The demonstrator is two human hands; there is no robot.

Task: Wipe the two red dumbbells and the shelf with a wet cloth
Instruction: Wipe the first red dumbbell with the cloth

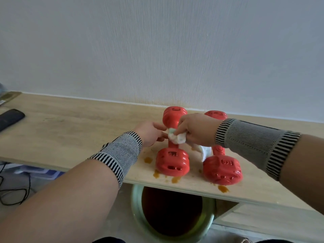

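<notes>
Two glossy red plastic dumbbells lie side by side near the front edge of the light wooden shelf (73, 123), amid orange-brown spots. The right hand (196, 128) clamps a crumpled white wet cloth (177, 137) against the handle of the left dumbbell (172, 158). The left hand (150, 132) curls on that handle just beside the cloth; the right dumbbell (222, 169) lies under the right wrist.

I take this for a room in a home: a light wooden shelf (73, 123) runs along a white textured wall (157, 50), a dark remote control (9, 118) lies on it, and loose black cables (15, 193) trail on the floor below.
</notes>
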